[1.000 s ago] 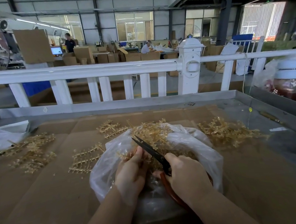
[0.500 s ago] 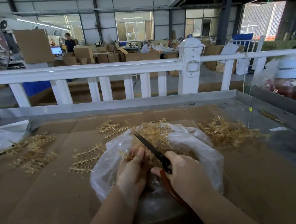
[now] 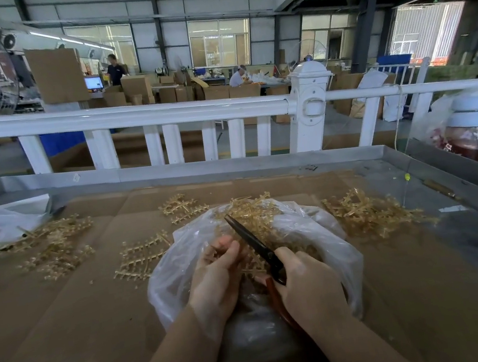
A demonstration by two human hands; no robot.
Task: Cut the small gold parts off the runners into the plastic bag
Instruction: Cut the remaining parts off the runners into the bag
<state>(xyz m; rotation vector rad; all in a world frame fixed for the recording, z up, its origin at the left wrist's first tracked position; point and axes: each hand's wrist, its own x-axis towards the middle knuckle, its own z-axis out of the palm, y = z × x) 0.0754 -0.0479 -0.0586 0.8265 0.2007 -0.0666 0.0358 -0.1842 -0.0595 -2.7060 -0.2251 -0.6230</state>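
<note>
A clear plastic bag (image 3: pixel 326 233) lies open on the cardboard in front of me, with gold parts piled inside. Over its mouth my left hand (image 3: pixel 217 278) pinches a gold runner (image 3: pixel 250 266) between thumb and fingers. My right hand (image 3: pixel 307 284) grips black-bladed scissors (image 3: pixel 253 244) by their red handles; the blades look closed and point up and to the left, lying against the runner. The runner is mostly hidden by my fingers and the blades.
Loose gold runners lie in piles at the left (image 3: pixel 49 251), centre left (image 3: pixel 141 259), behind the bag (image 3: pixel 179 208) and right (image 3: pixel 370 215). A metal tray rim (image 3: pixel 229 164) and a white fence (image 3: pixel 311 101) bound the far side. A jar (image 3: pixel 473 131) stands right; plastic sheet (image 3: pixel 0 221) lies left.
The scissor blades have closed from slightly apart a second ago. Both hands have stayed over the bag, shifting only a little.
</note>
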